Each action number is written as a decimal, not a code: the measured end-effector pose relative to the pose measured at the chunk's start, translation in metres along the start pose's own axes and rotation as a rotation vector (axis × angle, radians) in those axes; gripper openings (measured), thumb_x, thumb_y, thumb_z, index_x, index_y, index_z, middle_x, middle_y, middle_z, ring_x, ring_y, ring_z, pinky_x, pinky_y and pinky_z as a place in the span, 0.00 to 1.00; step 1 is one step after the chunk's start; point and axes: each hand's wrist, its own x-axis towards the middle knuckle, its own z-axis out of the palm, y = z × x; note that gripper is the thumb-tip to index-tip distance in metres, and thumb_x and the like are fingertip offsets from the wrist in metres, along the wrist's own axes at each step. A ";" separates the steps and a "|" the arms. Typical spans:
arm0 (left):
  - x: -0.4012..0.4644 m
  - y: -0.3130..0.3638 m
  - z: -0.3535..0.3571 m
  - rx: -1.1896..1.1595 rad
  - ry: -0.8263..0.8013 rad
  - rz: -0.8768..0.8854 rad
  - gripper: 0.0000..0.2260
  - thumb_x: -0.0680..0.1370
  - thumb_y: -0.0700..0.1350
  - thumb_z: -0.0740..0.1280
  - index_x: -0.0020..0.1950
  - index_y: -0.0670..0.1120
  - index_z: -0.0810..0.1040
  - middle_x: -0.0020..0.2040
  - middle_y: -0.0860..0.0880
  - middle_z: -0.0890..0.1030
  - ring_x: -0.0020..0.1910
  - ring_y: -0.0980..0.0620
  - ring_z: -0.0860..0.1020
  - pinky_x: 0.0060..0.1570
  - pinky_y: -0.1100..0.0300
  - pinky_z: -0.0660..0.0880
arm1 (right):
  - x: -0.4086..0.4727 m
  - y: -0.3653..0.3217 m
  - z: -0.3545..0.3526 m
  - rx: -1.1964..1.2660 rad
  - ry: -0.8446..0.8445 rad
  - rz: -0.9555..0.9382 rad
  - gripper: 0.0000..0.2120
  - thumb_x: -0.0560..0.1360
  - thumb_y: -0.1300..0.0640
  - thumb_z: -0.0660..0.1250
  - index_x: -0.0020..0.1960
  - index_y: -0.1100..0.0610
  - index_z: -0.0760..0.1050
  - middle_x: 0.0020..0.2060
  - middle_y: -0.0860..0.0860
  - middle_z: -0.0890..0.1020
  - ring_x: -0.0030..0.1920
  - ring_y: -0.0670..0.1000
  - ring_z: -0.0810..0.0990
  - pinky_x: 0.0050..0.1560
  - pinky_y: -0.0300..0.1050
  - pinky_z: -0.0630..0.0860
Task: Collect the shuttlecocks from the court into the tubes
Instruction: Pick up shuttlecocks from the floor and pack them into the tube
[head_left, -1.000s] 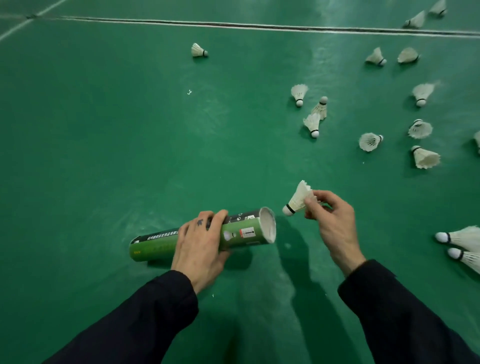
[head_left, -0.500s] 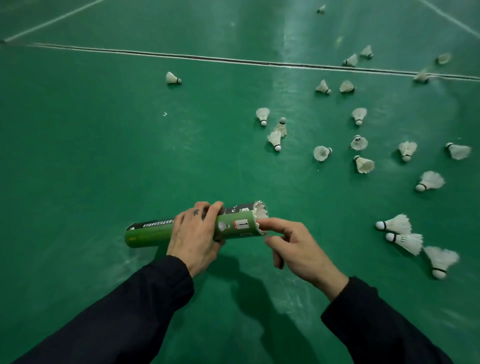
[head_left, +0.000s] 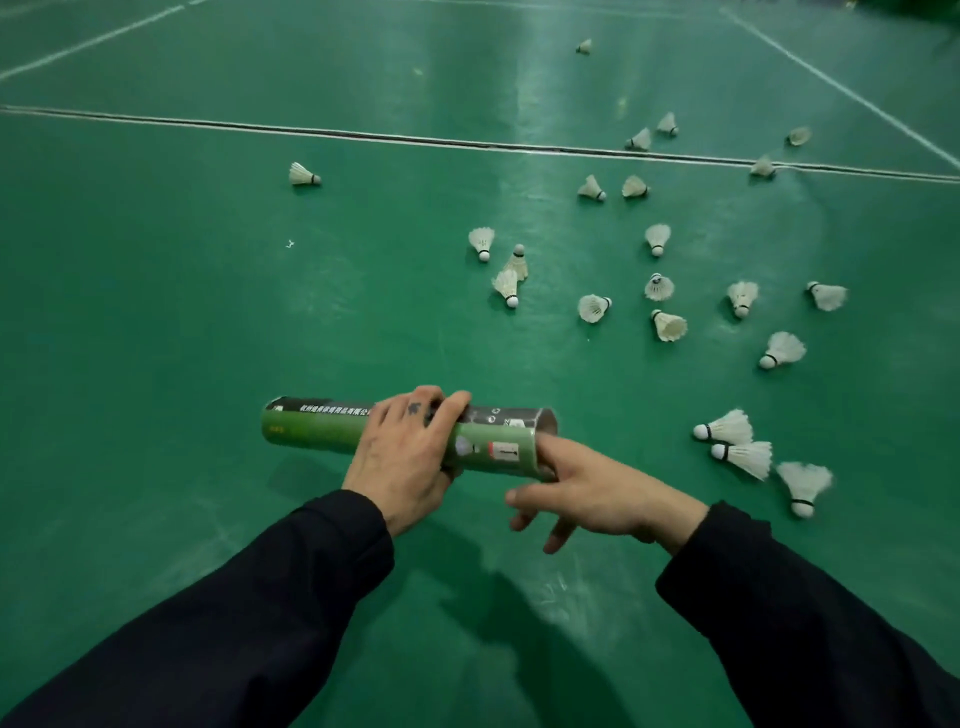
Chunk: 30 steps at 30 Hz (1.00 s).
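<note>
My left hand (head_left: 402, 457) grips a green and black shuttlecock tube (head_left: 322, 428) around its middle, holding it level above the court with its mouth to the right. My right hand (head_left: 597, 491) is at that mouth, its forefinger reaching into the opening and the other fingers hanging loose below. No shuttlecock shows at the mouth. Several white shuttlecocks lie on the green floor to the right, the nearest three (head_left: 727, 427) (head_left: 748, 457) (head_left: 804, 486) just beyond my right hand.
More shuttlecocks are scattered ahead, among them a pair (head_left: 511, 275) in the middle, a lone one (head_left: 304, 175) at the left and a far one (head_left: 584, 47). White court lines (head_left: 363, 136) cross the floor ahead.
My right hand brought a shuttlecock to the tube mouth and pushed it inside; its feathers no longer show. The view has tilted up, showing more of the court.
</note>
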 end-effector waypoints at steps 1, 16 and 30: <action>0.003 0.002 -0.002 -0.036 -0.021 -0.027 0.37 0.70 0.52 0.77 0.73 0.51 0.61 0.65 0.43 0.73 0.61 0.41 0.75 0.66 0.45 0.69 | -0.007 0.003 -0.004 0.092 0.117 -0.048 0.22 0.81 0.64 0.66 0.71 0.49 0.69 0.63 0.49 0.78 0.46 0.53 0.86 0.39 0.53 0.84; 0.098 0.115 0.010 0.083 -0.045 0.271 0.36 0.69 0.53 0.78 0.73 0.48 0.65 0.64 0.42 0.76 0.57 0.40 0.78 0.62 0.43 0.73 | -0.084 0.084 -0.079 0.423 0.231 -0.108 0.21 0.80 0.65 0.66 0.72 0.53 0.72 0.67 0.48 0.79 0.41 0.53 0.85 0.32 0.43 0.81; 0.173 0.170 0.043 -0.042 -0.178 0.220 0.36 0.71 0.56 0.77 0.73 0.52 0.63 0.65 0.46 0.73 0.59 0.43 0.75 0.64 0.44 0.70 | -0.078 0.290 -0.227 -0.352 0.774 0.738 0.27 0.80 0.61 0.60 0.78 0.54 0.65 0.77 0.54 0.69 0.72 0.59 0.73 0.71 0.55 0.72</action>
